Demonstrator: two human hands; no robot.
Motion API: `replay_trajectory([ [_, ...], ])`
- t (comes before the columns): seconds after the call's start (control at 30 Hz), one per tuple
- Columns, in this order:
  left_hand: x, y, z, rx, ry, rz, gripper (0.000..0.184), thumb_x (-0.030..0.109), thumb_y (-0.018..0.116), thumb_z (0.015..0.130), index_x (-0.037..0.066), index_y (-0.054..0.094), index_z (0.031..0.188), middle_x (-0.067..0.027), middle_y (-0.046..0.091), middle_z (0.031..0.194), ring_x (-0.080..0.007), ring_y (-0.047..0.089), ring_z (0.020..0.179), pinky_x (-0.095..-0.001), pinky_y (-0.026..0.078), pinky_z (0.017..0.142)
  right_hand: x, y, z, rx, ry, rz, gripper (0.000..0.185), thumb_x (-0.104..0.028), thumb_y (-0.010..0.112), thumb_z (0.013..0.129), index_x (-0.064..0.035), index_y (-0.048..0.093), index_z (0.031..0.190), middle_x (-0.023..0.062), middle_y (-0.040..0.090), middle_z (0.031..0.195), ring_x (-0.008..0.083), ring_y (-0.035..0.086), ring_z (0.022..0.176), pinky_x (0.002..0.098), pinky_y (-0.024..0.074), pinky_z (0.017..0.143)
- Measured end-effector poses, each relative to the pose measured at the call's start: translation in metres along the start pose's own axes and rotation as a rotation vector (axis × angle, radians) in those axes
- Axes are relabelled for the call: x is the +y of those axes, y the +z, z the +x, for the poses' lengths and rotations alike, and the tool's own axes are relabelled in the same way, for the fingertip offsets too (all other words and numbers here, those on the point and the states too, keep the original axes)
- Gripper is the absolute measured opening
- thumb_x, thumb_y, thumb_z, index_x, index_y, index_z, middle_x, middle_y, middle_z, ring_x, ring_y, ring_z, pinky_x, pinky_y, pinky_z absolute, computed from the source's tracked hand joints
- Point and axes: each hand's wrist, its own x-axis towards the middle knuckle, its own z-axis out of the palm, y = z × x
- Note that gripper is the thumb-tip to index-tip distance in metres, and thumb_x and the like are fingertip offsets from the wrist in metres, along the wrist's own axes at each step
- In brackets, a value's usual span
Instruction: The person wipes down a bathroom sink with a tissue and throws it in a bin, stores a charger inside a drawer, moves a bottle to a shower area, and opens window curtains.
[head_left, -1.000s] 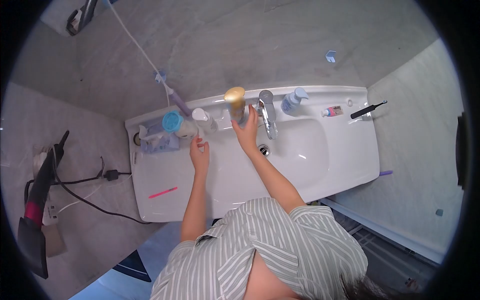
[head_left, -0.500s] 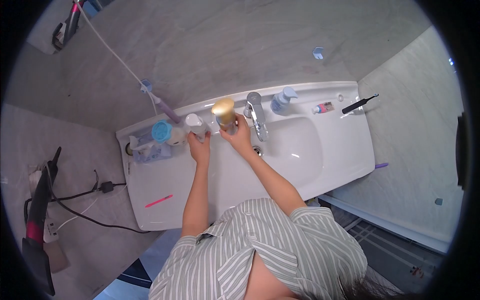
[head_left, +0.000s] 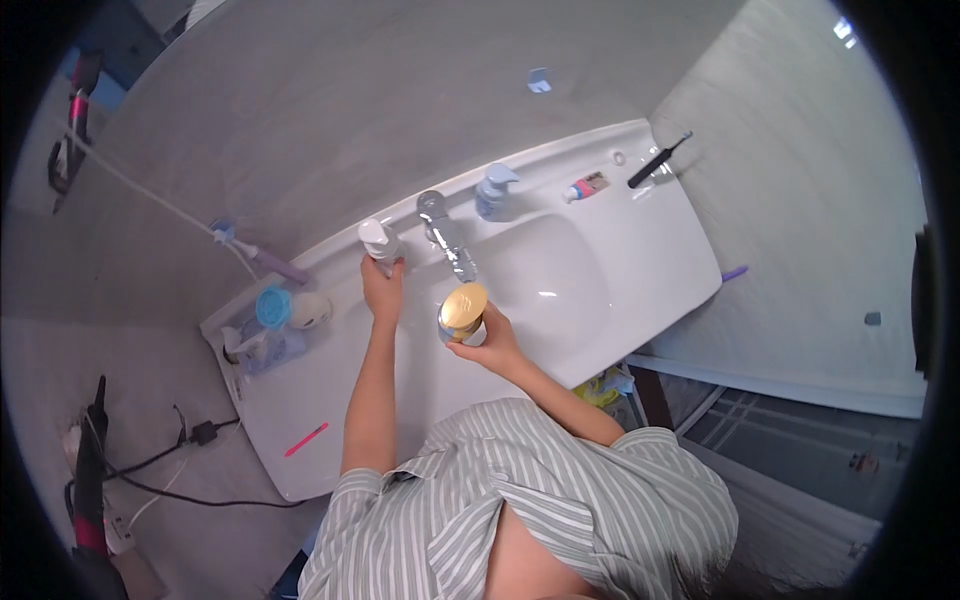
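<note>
My left hand (head_left: 382, 291) is wrapped round the lower part of a white bottle (head_left: 379, 240) at the sink's back rim, just left of the chrome faucet (head_left: 449, 238). The bottle stands roughly upright; its base is hidden by my fingers. Over the near left part of the basin, my right hand (head_left: 497, 346) grips a bottle with a shiny gold cap (head_left: 463, 308). Its cap faces up towards me, and most of its body is hidden below.
On the left rim are a jar with a blue lid (head_left: 273, 306), a round white container (head_left: 311, 310) and a clear bag (head_left: 268, 347). A pink stick (head_left: 306, 440) lies nearer. Rightward are a blue pump bottle (head_left: 495, 193), a small tube (head_left: 587, 187) and a black electric toothbrush (head_left: 657, 164).
My right hand has drawn the gold-capped bottle from the back rim towards me. My left hand has shifted the white bottle right, closer to the faucet. The camera view has turned.
</note>
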Motion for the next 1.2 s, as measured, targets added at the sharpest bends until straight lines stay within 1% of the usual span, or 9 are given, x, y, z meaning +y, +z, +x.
replay_trajectory([
  [0.17,0.009,0.008,0.004,-0.120,-0.022,-0.019,0.063,0.028,0.074,0.081,0.001,0.045,0.130,-0.0172,0.057,0.124,-0.0365,0.057,0.114,-0.0436,0.044,0.094,-0.005,-0.036,-0.013,0.082,0.093,-0.022,0.061,-0.022,0.084,0.068,-0.0055,0.054,0.119,0.0080,0.061,0.107,0.0225,0.061,0.099,0.0344,0.0479,0.086],
  [0.23,0.002,0.014,0.004,0.120,0.186,-0.062,0.064,0.022,0.076,0.080,-0.001,0.043,0.130,-0.0150,0.056,0.123,-0.0269,0.061,0.096,-0.0371,0.048,0.084,0.002,-0.049,-0.012,0.161,0.041,-0.083,0.058,-0.022,0.083,0.068,-0.0043,0.055,0.116,0.0083,0.061,0.105,0.0226,0.060,0.094,0.0343,0.0479,0.084],
  [0.33,0.018,-0.001,-0.017,0.161,0.000,-0.272,0.063,0.016,0.077,0.080,0.001,0.043,0.130,-0.0118,0.053,0.122,-0.0150,0.055,0.076,-0.0294,0.046,0.070,0.015,-0.066,-0.008,0.228,0.045,-0.126,0.056,-0.023,0.084,0.067,-0.0026,0.055,0.110,0.0105,0.061,0.099,0.0236,0.059,0.091,0.0345,0.0473,0.081],
  [0.43,0.030,-0.022,-0.042,0.089,0.056,-0.499,0.059,0.014,0.075,0.082,0.001,0.043,0.130,-0.0083,0.052,0.118,-0.0078,0.046,0.067,-0.0237,0.041,0.062,0.015,-0.075,-0.004,0.263,0.087,-0.129,0.058,-0.027,0.086,0.064,-0.0013,0.056,0.107,0.0106,0.062,0.096,0.0228,0.060,0.092,0.0338,0.0466,0.082],
  [0.57,0.048,-0.051,-0.090,-0.110,0.100,-0.491,0.055,0.009,0.077,0.075,0.003,0.049,0.122,-0.0060,0.055,0.110,-0.0088,0.049,0.070,-0.0243,0.040,0.063,-0.005,-0.079,-0.002,0.126,0.056,0.013,0.066,-0.030,0.088,0.062,-0.0008,0.056,0.112,0.0097,0.062,0.102,0.0210,0.059,0.098,0.0345,0.0448,0.089],
  [0.63,0.064,-0.066,-0.109,-0.437,0.277,-0.250,0.053,0.012,0.079,0.070,0.005,0.054,0.116,-0.0051,0.056,0.108,-0.0124,0.053,0.079,-0.0278,0.042,0.067,-0.005,-0.071,-0.002,0.050,0.053,0.017,0.068,-0.031,0.089,0.062,-0.0005,0.056,0.114,0.0100,0.062,0.105,0.0209,0.058,0.100,0.0350,0.0441,0.091],
  [0.73,0.080,-0.071,-0.127,-0.529,0.374,-0.203,0.057,0.018,0.082,0.063,0.005,0.056,0.113,-0.0059,0.056,0.105,-0.0167,0.054,0.089,-0.0317,0.043,0.074,-0.002,-0.046,-0.006,-0.075,-0.013,0.103,0.078,-0.032,0.089,0.061,0.0007,0.054,0.122,0.0126,0.056,0.118,0.0250,0.053,0.111,0.0369,0.0432,0.094],
  [1.07,0.069,-0.073,-0.145,-0.433,0.176,-0.347,0.064,0.025,0.086,0.057,0.001,0.057,0.109,-0.0071,0.055,0.102,-0.0210,0.053,0.095,-0.0337,0.043,0.086,-0.012,-0.030,0.004,-0.323,-0.103,0.041,0.063,-0.027,0.085,0.067,-0.0030,0.059,0.119,0.0091,0.058,0.118,0.0254,0.051,0.116,0.0373,0.0420,0.095],
  [1.2,0.057,-0.078,-0.150,-0.444,0.165,-0.333,0.065,0.026,0.087,0.057,0.001,0.058,0.109,-0.0063,0.055,0.101,-0.0210,0.053,0.096,-0.0351,0.043,0.087,-0.009,-0.044,0.009,-0.188,-0.055,0.219,0.053,-0.022,0.083,0.071,-0.0053,0.061,0.116,0.0081,0.061,0.114,0.0227,0.055,0.113,0.0360,0.0426,0.092],
])
